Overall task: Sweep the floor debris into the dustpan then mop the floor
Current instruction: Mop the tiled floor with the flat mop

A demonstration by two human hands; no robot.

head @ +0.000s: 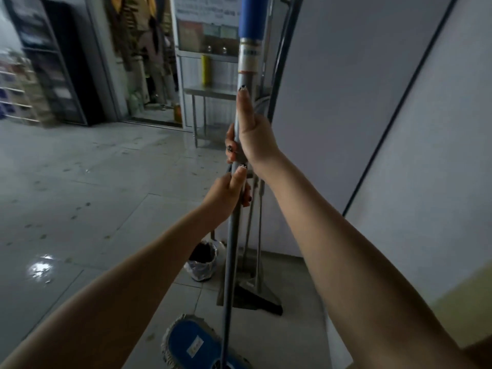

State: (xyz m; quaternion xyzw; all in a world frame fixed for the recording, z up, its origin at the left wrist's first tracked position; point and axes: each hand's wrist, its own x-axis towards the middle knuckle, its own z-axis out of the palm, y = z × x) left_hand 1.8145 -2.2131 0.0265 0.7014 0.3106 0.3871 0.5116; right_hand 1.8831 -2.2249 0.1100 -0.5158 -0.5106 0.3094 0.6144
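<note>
The floor [87, 187] shines with wet, a bright glare patch at near left, so a slip is the likeliest trouble if the person steps there while pushing the mop. The mop head [191, 342] lies flat on the tiles at the near edge. The bagged waste bin [202, 259] and what look like the dustpan [266, 291] and broom [250, 298] stand just beyond it against the wall on the right, so a wide sweep or a tipped handle could knock them over. Dark marks dot the tiles to the left, and dragging a wet mop over loose grit would likely smear it. Both hands hold the mop handle [234, 249], which stands nearly upright. The right hand [250, 134] is higher, its fingers [230, 149] wrapped round the shaft and the thumb laid straight up along it. The left hand [226, 195] grips just below, fingers curled closed round the shaft, thumb pointing up, almost touching the right.
</note>
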